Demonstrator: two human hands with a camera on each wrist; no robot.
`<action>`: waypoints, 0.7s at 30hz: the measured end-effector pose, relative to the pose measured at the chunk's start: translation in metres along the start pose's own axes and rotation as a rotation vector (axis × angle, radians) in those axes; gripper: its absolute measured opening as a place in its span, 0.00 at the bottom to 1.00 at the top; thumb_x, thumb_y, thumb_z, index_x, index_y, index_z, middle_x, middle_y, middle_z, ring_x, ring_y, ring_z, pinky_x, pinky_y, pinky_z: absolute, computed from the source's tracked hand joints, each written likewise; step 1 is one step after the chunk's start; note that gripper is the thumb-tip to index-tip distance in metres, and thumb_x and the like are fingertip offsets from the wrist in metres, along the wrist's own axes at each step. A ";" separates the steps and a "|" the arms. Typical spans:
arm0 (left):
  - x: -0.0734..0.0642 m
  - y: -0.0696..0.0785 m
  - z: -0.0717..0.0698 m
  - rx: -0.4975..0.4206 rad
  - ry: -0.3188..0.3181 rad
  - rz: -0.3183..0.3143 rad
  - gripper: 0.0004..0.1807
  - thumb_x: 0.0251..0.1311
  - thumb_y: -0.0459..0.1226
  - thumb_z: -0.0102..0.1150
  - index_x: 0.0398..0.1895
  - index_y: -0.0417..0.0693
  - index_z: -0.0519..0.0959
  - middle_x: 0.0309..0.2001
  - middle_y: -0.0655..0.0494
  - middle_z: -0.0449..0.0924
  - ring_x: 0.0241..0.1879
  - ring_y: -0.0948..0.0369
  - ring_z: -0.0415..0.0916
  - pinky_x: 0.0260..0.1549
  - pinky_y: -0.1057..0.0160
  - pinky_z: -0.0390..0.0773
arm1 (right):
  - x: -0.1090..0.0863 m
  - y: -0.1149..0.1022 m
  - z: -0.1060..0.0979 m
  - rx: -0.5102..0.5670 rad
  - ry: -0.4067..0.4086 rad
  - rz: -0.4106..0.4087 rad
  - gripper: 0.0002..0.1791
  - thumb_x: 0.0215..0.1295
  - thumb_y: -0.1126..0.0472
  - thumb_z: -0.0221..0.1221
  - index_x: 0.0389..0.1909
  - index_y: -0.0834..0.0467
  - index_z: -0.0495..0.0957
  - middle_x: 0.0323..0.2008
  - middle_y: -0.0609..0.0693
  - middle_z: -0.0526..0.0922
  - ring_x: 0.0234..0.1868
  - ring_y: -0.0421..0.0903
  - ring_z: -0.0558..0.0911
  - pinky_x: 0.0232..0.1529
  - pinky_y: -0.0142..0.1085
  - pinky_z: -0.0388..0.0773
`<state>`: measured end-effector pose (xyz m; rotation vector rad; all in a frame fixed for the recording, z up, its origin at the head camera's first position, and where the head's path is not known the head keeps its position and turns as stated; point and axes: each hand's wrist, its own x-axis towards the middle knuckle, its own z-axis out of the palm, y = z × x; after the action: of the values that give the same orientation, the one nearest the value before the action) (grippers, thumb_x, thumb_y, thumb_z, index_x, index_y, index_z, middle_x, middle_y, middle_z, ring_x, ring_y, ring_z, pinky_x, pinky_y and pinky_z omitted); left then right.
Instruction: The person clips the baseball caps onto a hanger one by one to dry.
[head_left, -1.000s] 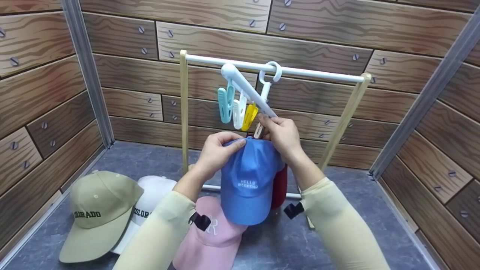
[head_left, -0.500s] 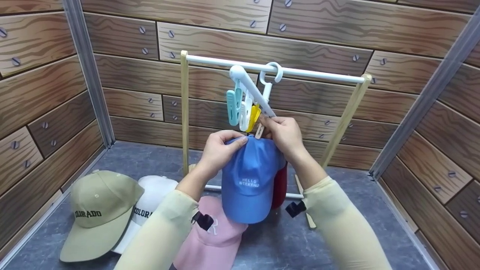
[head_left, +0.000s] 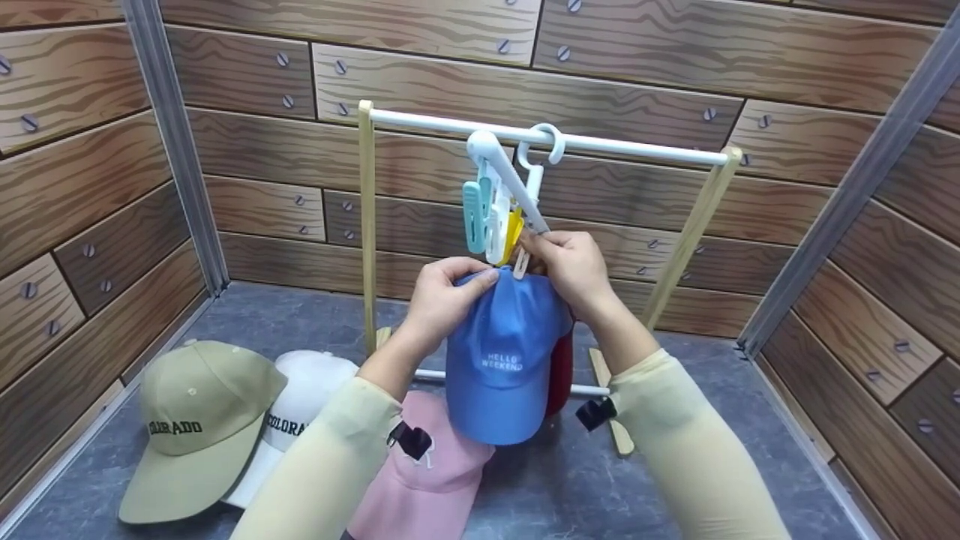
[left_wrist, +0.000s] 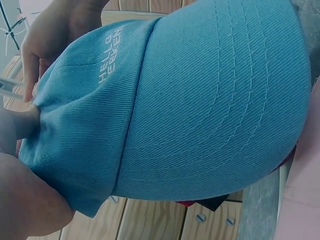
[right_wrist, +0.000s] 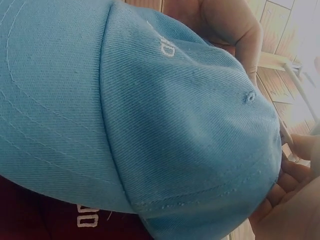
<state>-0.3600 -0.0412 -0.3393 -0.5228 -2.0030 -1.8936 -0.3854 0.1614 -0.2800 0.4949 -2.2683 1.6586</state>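
Note:
A blue cap with white "HELLO WEEKEND" lettering hangs brim down in the middle of the head view. My left hand pinches its crown near the top. On the other side, my right hand pinches a pale beige clothespin, whose tip meets the cap's top. That clip is on a white clip hanger, along with teal, white and yellow clips. Behind the blue cap a dark red cap is partly hidden. The blue cap fills much of both wrist views.
The hanger's hook loops over the white top bar of a wooden-legged rack. An olive cap, a white cap and a pink cap lie on the grey tabletop at left and front.
The hanger's near end has swung to the right, bringing the teal, white and yellow clips closer to my right hand. The blue cap and my hands have shifted slightly right and up.

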 end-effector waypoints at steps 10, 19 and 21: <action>0.001 0.003 0.007 -0.017 0.030 0.025 0.07 0.71 0.34 0.74 0.42 0.37 0.92 0.41 0.51 0.92 0.42 0.62 0.84 0.46 0.63 0.83 | 0.001 0.000 -0.004 0.001 -0.033 -0.018 0.19 0.77 0.59 0.66 0.23 0.59 0.91 0.19 0.46 0.80 0.24 0.40 0.75 0.26 0.30 0.71; 0.003 0.003 0.014 -0.036 0.087 0.029 0.06 0.70 0.32 0.74 0.41 0.35 0.92 0.41 0.50 0.91 0.42 0.62 0.83 0.44 0.65 0.83 | 0.002 -0.001 -0.009 -0.072 -0.049 -0.056 0.19 0.77 0.57 0.66 0.24 0.58 0.91 0.19 0.42 0.79 0.23 0.37 0.73 0.25 0.30 0.69; 0.003 0.003 0.015 -0.029 0.096 0.035 0.06 0.70 0.32 0.73 0.40 0.35 0.92 0.41 0.50 0.91 0.42 0.63 0.83 0.44 0.65 0.83 | 0.002 -0.001 -0.010 -0.091 -0.046 -0.058 0.19 0.77 0.56 0.66 0.24 0.57 0.91 0.19 0.41 0.78 0.24 0.37 0.73 0.25 0.30 0.68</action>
<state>-0.3606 -0.0262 -0.3360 -0.4619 -1.8966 -1.8932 -0.3868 0.1703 -0.2755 0.5769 -2.3275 1.5235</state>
